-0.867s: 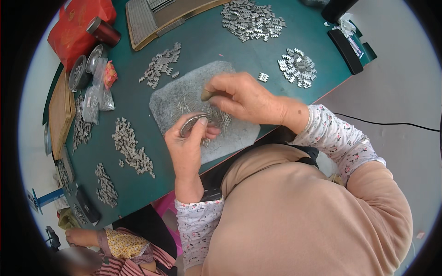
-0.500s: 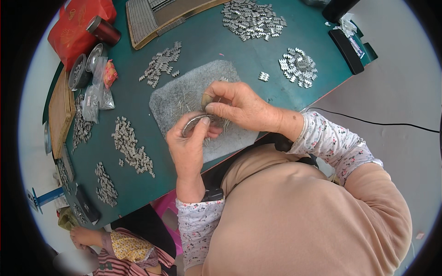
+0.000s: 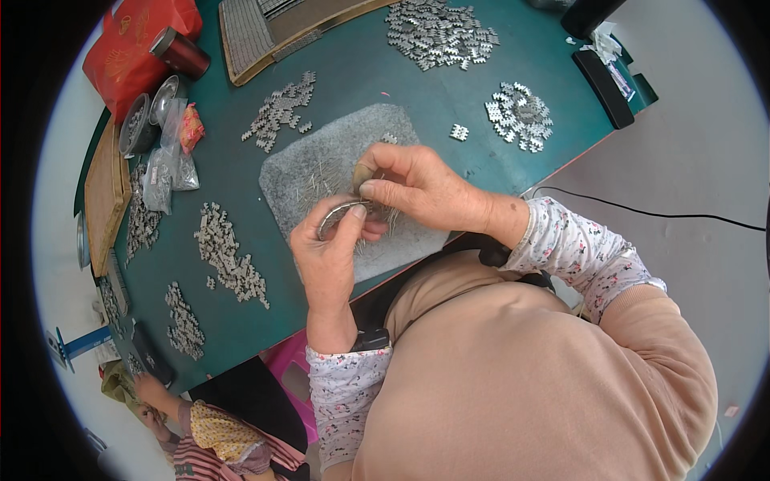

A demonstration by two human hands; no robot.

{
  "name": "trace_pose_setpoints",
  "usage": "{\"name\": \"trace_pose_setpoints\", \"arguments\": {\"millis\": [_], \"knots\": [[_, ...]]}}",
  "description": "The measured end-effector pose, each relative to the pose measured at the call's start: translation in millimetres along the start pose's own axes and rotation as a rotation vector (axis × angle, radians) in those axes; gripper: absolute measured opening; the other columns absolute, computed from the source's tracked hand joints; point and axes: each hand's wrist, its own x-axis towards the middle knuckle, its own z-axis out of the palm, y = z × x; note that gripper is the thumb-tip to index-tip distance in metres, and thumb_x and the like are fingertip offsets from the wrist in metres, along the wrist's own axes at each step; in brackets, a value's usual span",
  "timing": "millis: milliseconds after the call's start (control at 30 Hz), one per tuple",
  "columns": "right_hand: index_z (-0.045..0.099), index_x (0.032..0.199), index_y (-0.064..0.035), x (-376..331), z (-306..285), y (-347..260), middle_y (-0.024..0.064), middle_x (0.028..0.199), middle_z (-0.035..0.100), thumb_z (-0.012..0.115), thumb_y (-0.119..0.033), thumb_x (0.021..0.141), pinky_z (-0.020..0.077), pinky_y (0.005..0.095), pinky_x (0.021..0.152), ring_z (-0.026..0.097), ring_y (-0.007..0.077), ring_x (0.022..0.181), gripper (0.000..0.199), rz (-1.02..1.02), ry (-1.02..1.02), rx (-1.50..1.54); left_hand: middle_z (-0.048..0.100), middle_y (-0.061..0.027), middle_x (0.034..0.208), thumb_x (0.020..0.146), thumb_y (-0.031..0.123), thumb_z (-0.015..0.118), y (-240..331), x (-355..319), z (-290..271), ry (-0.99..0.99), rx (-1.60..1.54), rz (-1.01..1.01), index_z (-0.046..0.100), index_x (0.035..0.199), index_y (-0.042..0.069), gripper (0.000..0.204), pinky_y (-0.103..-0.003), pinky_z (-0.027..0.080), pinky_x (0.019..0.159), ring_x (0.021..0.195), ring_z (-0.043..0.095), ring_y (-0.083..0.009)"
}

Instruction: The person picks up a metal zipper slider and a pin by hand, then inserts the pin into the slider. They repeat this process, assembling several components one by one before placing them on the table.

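Note:
A thin, curved metal link strip (image 3: 331, 216) is held between the thumb and fingers of my left hand (image 3: 322, 252), above a grey felt mat (image 3: 281, 176). My right hand (image 3: 433, 191) is closed in a pinch at the strip's right end; what its fingertips hold is too small to make out. Dull yellowish material covers a fingertip of that hand. Scattered on the mat under both hands lie many thin metal pins (image 3: 319, 186). A few small metal links (image 3: 389, 138) rest near the mat's far edge, partly hidden by my right hand.
Piles of metal links (image 3: 441, 36) cover parts of the green table (image 3: 361, 80). A ring-shaped heap (image 3: 519, 117) and a small link block (image 3: 459, 132) sit to the right. Bags, bowls and a dark red cup (image 3: 180, 54) stand left. Another person's arm (image 3: 160, 393) reaches in lower left.
My hands and the strip have barely moved. At the lower left, the other person's arm has shifted toward the table edge, and a second hand now shows there.

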Motion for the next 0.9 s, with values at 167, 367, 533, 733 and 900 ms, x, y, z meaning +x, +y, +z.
{"name": "trace_pose_setpoints", "arguments": {"millis": [167,367,533,733,900], "knots": [[0.055,0.097,0.0005,-0.3,-0.6,-1.6,0.0016,0.089,0.057,0.057,-0.009,0.095,0.0482,0.0249,0.076,0.054,0.0075,0.084,0.01,0.0,-0.007,-0.049,0.068,-0.0132,0.079,0.087,-0.001,0.06,-1.1,-0.2,-1.0,-0.005,0.005,0.005,0.065,0.097,-0.007,0.013,-0.027,0.055,0.062,0.067,0.068,-0.0188],[0.056,0.094,-0.0008,-0.1,0.4,-1.9,0.0044,0.086,0.057,0.061,-0.006,0.09,0.0485,0.0273,0.071,0.056,0.0117,0.08,0.008,-0.118,0.024,-0.214,0.068,-0.013,0.079,0.087,-0.001,0.06,-2.9,-0.4,-1.6,-0.007,0.001,0.0,0.065,0.097,-0.006,0.013,-0.027,0.054,0.062,0.068,0.068,-0.0183],[0.059,0.094,-0.0025,-2.1,1.7,-0.3,0.0107,0.086,0.058,0.067,-0.002,0.078,0.0489,0.034,0.065,0.06,0.0255,0.075,0.018,-0.427,0.103,-0.636,0.068,-0.0126,0.079,0.087,0.0,0.059,-5.1,-0.1,-0.5,0.007,0.083,0.047,0.065,0.096,-0.006,0.012,-0.027,0.054,0.061,0.067,0.068,-0.0181],[0.06,0.093,-0.0059,-12.9,6.0,-4.9,0.0087,0.08,0.054,0.069,-0.008,0.076,0.0485,0.0387,0.06,0.059,0.0297,0.072,0.02,-0.503,0.159,-0.686,0.066,-0.0165,0.08,0.089,0.004,0.059,-4.1,-1.4,-2.5,-0.053,-0.196,-0.138,0.061,0.098,-0.009,0.016,-0.029,0.053,0.056,0.063,0.066,-0.022],[0.061,0.099,-0.0053,-9.1,5.8,-7.0,0.0096,0.08,0.057,0.071,-0.005,0.075,0.0478,0.0361,0.058,0.059,0.0278,0.069,0.026,-0.554,0.141,-0.708,0.067,-0.016,0.08,0.088,0.004,0.061,-6.3,1.1,-5.8,-0.064,-0.279,-0.142,0.063,0.097,-0.009,0.016,-0.029,0.053,0.056,0.062,0.066,-0.0218]]}}
